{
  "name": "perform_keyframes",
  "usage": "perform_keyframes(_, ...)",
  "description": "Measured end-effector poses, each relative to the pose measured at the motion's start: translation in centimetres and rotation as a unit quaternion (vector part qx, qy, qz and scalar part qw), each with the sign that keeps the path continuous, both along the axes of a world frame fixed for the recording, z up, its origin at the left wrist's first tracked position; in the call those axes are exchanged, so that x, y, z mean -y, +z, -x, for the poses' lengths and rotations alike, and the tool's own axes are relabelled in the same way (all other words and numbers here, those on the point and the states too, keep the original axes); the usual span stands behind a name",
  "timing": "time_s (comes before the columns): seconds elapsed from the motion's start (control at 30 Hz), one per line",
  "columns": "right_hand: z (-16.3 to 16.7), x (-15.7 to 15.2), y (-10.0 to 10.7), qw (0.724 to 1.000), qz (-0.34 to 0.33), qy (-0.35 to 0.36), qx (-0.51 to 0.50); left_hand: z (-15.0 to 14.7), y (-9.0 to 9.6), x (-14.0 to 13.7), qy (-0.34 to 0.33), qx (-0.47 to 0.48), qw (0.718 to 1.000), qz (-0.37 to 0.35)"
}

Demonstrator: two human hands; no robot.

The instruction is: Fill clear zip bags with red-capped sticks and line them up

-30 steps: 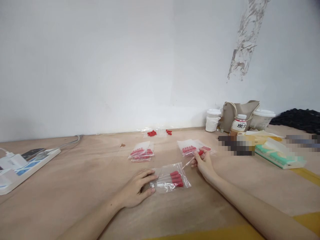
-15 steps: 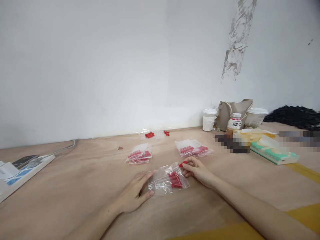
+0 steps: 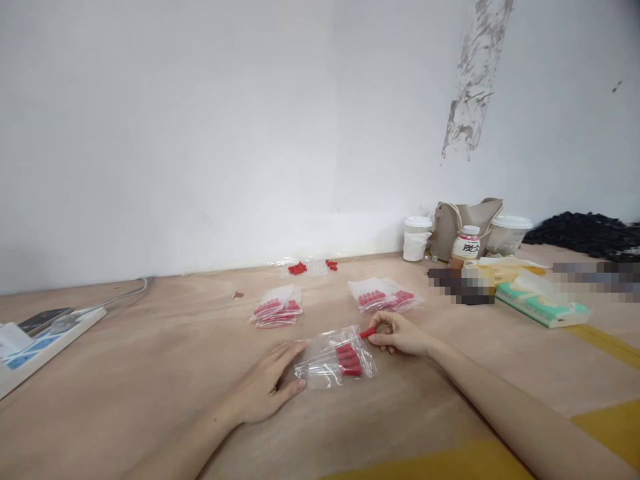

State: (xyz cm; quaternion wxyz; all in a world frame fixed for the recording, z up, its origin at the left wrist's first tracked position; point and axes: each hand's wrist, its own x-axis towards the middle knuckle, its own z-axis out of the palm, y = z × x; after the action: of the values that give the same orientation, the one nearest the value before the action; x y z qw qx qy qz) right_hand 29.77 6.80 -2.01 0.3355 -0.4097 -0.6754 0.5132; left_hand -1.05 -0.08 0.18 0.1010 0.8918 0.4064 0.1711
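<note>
On the counter (image 3: 150, 373), the left hand (image 3: 267, 390) lies flat, fingers spread on a clear bag (image 3: 335, 363) of red-capped pieces. Just behind, the right hand (image 3: 400, 337) pinches a red-capped piece (image 3: 369, 332) at the bag's mouth. Farther back lie two piles of filled bags (image 3: 276, 310) (image 3: 385, 297).

A makeshift packing workbench in a plain, worn room, more workshop than home. The table (image 3: 125, 373) is bare plywood pushed against a white wall (image 3: 200, 133) with a patch of peeling plaster (image 3: 473, 87) toward the right. Small zip bags of red-capped parts (image 3: 276, 310) lie in batches at the table's middle, with loose red caps (image 3: 298, 268) at its far edge. A power strip (image 3: 45, 337) sits at the left edge; takeaway cups (image 3: 417, 238), a drink bottle (image 3: 466, 245) and a beige bag (image 3: 463, 223) crowd the far right corner.
</note>
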Motion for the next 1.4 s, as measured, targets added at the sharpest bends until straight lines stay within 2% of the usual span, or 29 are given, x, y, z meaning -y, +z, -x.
perform_keyframes(0.1,-0.1,0.2,0.3,0.999,-0.006,0.049,0.010,0.0,0.0,0.0,0.001,0.004,1.000,-0.002)
perform_keyframes(0.17,0.2,0.2,0.4,0.998,-0.018,0.055,0.011,0.0,0.0,0.0,0.002,0.000,1.000,-0.001)
perform_keyframes(0.37,2.6,0.2,-0.3,0.995,-0.093,-0.030,-0.016,0.1,-0.1,-0.1,0.003,-0.009,1.000,0.002)
perform_keyframes(0.53,4.0,0.2,-1.1,0.998,-0.050,-0.004,-0.022,0.0,-0.1,-0.1,-0.002,-0.004,1.000,-0.003)
perform_keyframes(0.63,4.4,0.0,-1.4,0.996,-0.044,-0.073,-0.038,0.0,-0.1,-0.2,-0.003,-0.004,1.000,-0.004)
perform_keyframes(0.73,4.4,-0.2,-1.7,0.975,-0.112,-0.189,0.018,0.1,-0.1,-0.3,-0.002,-0.008,1.000,-0.003)
perform_keyframes(0.8,4.3,-0.3,-2.0,0.958,-0.163,-0.229,0.058,0.1,-0.2,-0.3,0.001,-0.011,1.000,-0.002)
perform_keyframes(0.87,4.2,-0.5,-2.2,0.957,-0.185,-0.207,0.079,0.1,-0.2,-0.4,-0.001,-0.018,1.000,0.000)
perform_keyframes(1.0,4.0,-0.7,-2.4,0.971,-0.179,-0.097,0.122,0.0,-0.1,-0.5,-0.025,-0.047,0.999,0.008)
perform_keyframes(1.17,2.8,-0.5,-1.6,0.978,-0.181,-0.071,0.081,0.0,-0.2,-0.3,-0.006,-0.032,0.999,0.003)
perform_keyframes(1.27,1.2,-0.4,-0.9,0.972,-0.207,-0.026,0.104,0.0,-0.6,-0.2,0.020,-0.006,0.999,-0.026)
perform_keyframes(1.33,0.0,-0.4,-0.7,0.974,-0.185,-0.011,0.131,0.1,-0.6,-0.4,0.033,-0.001,0.998,-0.062)
perform_keyframes(1.4,-1.0,-0.5,-0.7,0.975,-0.160,-0.035,0.150,0.3,-0.5,-1.2,0.039,-0.018,0.992,-0.118)
